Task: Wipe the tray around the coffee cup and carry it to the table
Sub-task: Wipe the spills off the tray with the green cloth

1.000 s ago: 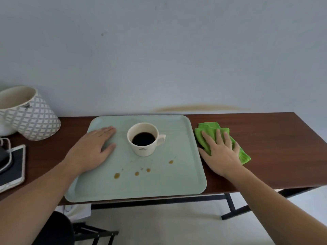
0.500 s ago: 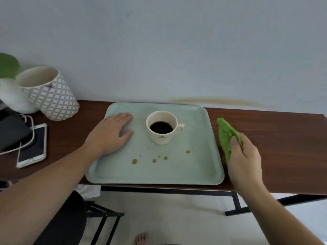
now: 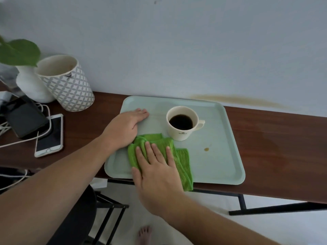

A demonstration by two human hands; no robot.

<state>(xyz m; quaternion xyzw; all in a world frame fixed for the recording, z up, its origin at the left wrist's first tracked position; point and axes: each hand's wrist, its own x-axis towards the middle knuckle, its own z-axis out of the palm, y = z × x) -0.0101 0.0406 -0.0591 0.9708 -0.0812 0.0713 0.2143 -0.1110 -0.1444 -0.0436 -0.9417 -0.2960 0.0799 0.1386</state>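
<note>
Nearest, lower centre of frame: right hand (image 3: 155, 167) lies flat on the green cloth (image 3: 183, 165), fingers (image 3: 154, 152) spread and pressing down, not gripping. Cloth is folded, soft and limp; its near end hangs over the tray's front rim. It'll bunch under a push, so a flat palm w/ light pressure looks right.

Just beyond, centre-left: left hand (image 3: 127, 128) rests open, palm down, on the left part of the tray (image 3: 230, 156), fingers straight and together, bracing it rather than holding. Thumb side touches the cloth's far left corner.

The tray is pale green, thin, stiff, prob. light plastic w/ a low rim. It sits on the dark wood desk (image 3: 274, 147), near edge about flush w/ the desk front. Surface looks smooth, so likely slick when wet. For carrying, take both short sides at the rim, 2 hands, kept level.

Right of centre: 1 brown drip (image 3: 206, 149) on the tray floor, apart from the cloth, not yet wiped.

Further back, mid-frame: coffee cup (image 3: 182, 123), cream ceramic, upright, handle to the right, dark coffee fairly high. Cloth's edge is just beside its base. Fragile, top-heavy w/ liquid, free to slide; any tilt or knock could spill.

Upper left: patterned pot (image 3: 70, 87), white vase (image 3: 30, 84), 2 phones (image 3: 49, 138) w/ cables, well clear.
</note>
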